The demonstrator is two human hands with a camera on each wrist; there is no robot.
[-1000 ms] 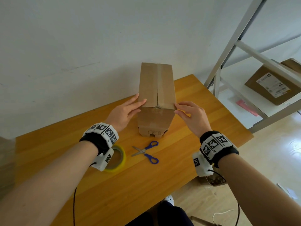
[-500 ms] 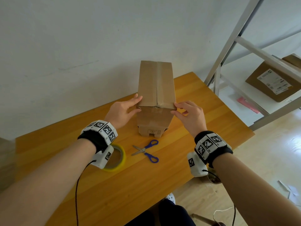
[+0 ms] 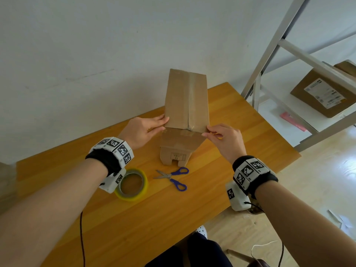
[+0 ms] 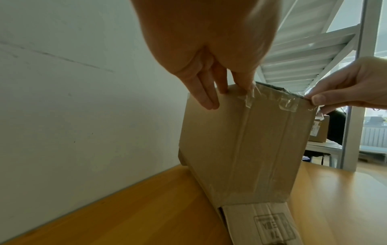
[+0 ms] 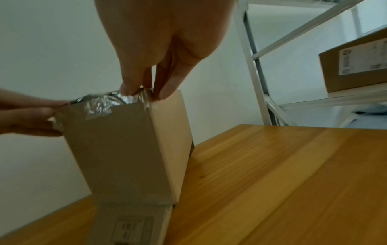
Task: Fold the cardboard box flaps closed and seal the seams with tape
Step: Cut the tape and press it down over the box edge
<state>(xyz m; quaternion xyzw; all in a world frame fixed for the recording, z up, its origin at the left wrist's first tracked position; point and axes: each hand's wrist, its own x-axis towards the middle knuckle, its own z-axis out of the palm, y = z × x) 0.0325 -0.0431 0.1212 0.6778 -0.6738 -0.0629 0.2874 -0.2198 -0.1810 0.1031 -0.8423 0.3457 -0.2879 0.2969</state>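
Note:
A tall cardboard box [image 3: 186,101] stands upright on the wooden table [image 3: 240,132]. Its top flaps are folded shut, and clear tape [image 4: 289,102] runs along the seam and over the near edge. My left hand [image 3: 154,126] presses the box's near-left top corner with straight fingers [image 4: 206,99] on the near face and the thumb at the edge. At the near-right top corner my right hand [image 3: 209,132] pinches the box between thumb and fingers [image 5: 165,92], on crinkled tape [image 5: 98,106]. A bottom flap sticks out towards me on the table.
A yellow-rimmed tape roll [image 3: 133,184] lies under my left wrist, with blue-handled scissors [image 3: 173,178] beside it in front of the box. A white metal shelf [image 3: 269,60] stands to the right, holding another labelled carton [image 3: 323,91]. A white wall is close behind the box.
My left hand has slid back from lying over the box top to its near-left corner. The right thumb and fingers have closed on the near-right corner. The box stays put.

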